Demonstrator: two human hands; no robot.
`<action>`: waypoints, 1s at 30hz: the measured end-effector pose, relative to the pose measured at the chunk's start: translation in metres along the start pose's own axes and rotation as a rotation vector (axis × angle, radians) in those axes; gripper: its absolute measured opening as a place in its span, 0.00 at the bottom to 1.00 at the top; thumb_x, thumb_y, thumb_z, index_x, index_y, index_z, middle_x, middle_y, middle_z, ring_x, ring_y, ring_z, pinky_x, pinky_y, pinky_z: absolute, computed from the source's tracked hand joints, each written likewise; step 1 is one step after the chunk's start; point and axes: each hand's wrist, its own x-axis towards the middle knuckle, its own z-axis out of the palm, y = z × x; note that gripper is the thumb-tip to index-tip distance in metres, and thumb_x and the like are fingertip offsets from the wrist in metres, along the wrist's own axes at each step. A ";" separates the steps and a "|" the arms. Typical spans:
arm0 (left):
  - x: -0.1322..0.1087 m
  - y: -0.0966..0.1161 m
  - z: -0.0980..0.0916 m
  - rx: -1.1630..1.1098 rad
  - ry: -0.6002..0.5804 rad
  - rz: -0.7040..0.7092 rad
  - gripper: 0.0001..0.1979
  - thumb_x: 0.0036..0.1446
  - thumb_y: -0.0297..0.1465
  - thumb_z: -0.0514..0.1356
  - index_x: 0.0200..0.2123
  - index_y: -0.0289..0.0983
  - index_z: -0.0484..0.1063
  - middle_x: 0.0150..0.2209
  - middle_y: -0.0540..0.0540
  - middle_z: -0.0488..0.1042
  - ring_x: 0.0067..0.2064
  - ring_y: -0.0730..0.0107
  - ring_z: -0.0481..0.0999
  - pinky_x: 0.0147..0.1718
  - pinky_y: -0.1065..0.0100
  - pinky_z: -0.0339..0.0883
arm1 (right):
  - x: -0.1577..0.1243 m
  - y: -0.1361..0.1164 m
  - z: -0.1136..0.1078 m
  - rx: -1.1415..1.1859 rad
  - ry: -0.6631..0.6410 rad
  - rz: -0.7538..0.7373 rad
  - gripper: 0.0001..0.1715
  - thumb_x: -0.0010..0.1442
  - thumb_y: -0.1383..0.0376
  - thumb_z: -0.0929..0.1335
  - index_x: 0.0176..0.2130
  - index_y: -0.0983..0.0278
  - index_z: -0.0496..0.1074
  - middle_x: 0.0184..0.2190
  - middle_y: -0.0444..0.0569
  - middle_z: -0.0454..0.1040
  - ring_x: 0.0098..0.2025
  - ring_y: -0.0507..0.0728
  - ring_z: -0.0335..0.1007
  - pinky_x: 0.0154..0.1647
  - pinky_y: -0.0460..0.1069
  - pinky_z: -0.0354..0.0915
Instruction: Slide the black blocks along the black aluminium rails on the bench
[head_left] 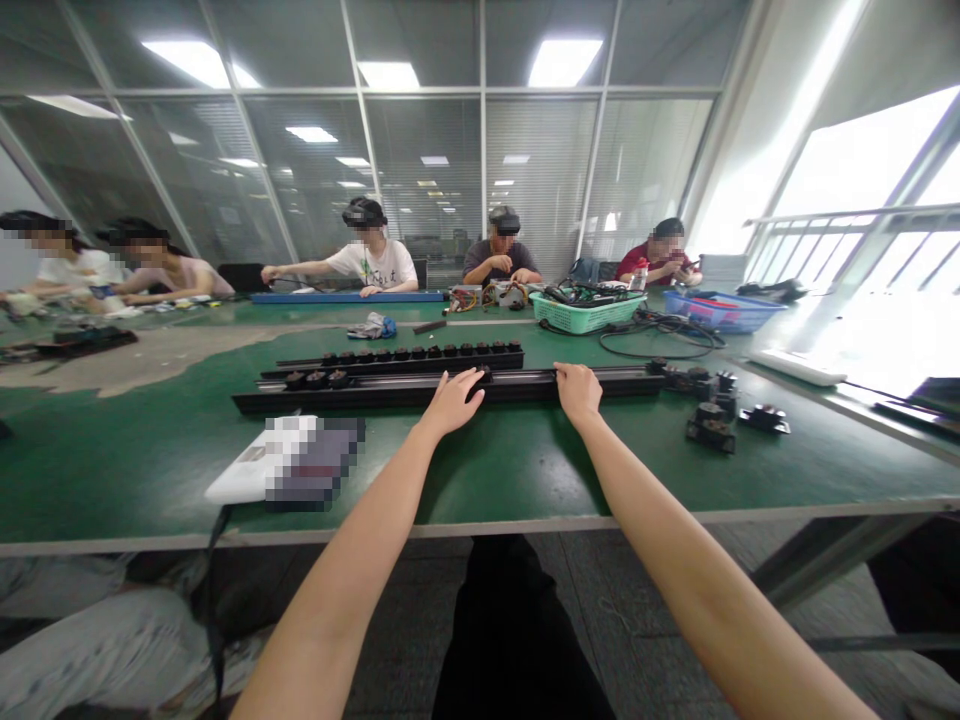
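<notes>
A long black rail [390, 390] lies across the green table [525, 470] in front of me. My left hand [454, 398] rests on the rail near its middle, fingers curled over a small black part on it. My right hand [579, 388] grips the same rail a little to the right, fingers closed on its top edge. A few black round parts [316, 379] sit on the rail's left portion. A second black rail [420, 357] behind it carries a row of several such parts.
Loose black parts [712, 410] lie right of the rail. A white device [259, 470] sits at the near left edge. A green basket [585, 310] and a blue tray [720, 310] with cables stand further back. Several people work at the far side.
</notes>
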 end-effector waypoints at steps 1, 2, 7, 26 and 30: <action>0.000 0.000 0.000 0.000 0.000 -0.001 0.26 0.71 0.37 0.51 0.69 0.40 0.65 0.72 0.39 0.64 0.73 0.59 0.62 0.75 0.41 0.40 | 0.000 0.000 0.000 0.005 0.002 0.001 0.24 0.73 0.65 0.61 0.61 0.57 0.78 0.55 0.56 0.80 0.54 0.59 0.76 0.55 0.51 0.68; 0.000 0.000 0.000 -0.001 -0.001 -0.002 0.26 0.71 0.37 0.51 0.69 0.41 0.65 0.72 0.39 0.64 0.73 0.59 0.62 0.74 0.41 0.40 | 0.000 0.001 0.000 0.007 0.002 0.002 0.24 0.73 0.65 0.61 0.61 0.57 0.78 0.55 0.56 0.80 0.54 0.59 0.76 0.55 0.51 0.68; -0.001 0.001 -0.001 -0.004 -0.002 -0.003 0.26 0.71 0.37 0.51 0.69 0.40 0.65 0.71 0.38 0.65 0.73 0.59 0.62 0.74 0.41 0.40 | 0.000 0.003 0.000 0.015 0.012 0.009 0.24 0.73 0.64 0.61 0.61 0.58 0.78 0.55 0.56 0.80 0.54 0.60 0.76 0.55 0.51 0.68; 0.000 0.000 0.001 0.001 -0.002 0.002 0.26 0.71 0.37 0.51 0.69 0.38 0.65 0.71 0.37 0.64 0.73 0.59 0.62 0.75 0.42 0.40 | 0.003 0.007 0.002 -0.013 0.026 0.024 0.25 0.74 0.66 0.60 0.61 0.59 0.78 0.54 0.58 0.79 0.55 0.60 0.75 0.55 0.51 0.67; 0.000 0.001 0.000 0.001 -0.004 -0.001 0.26 0.71 0.37 0.51 0.69 0.38 0.65 0.71 0.37 0.65 0.74 0.59 0.61 0.75 0.42 0.40 | 0.002 0.007 0.001 -0.037 0.022 0.023 0.25 0.74 0.66 0.60 0.62 0.58 0.77 0.54 0.58 0.79 0.54 0.60 0.75 0.54 0.51 0.67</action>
